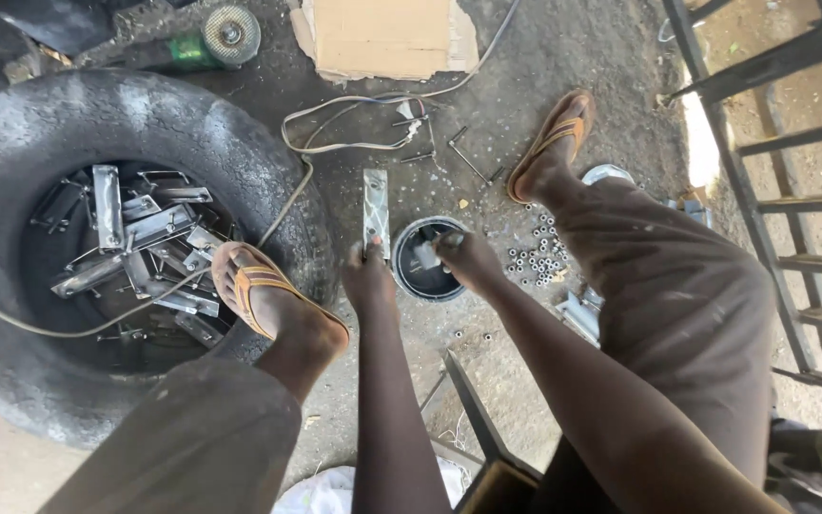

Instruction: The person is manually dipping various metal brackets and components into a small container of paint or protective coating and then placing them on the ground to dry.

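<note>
My left hand (369, 278) grips the near end of a flat grey metal plate (375, 207) that lies lengthwise on the ground. My right hand (466, 257) reaches over a small round black container (427, 259) and pinches a small pale metal piece (427, 255) above it. Both forearms stretch forward between my knees. A scatter of several small metal nuts (537, 261) lies just right of the container, beside my right leg.
A large black tyre (135, 124) at left holds several metal brackets (135, 233); my left sandalled foot (273, 300) rests on its rim. A cable (335, 124), cardboard (387, 36), an angle grinder (216, 38) and loose bolts lie ahead. A black metal gate (773, 181) stands at right.
</note>
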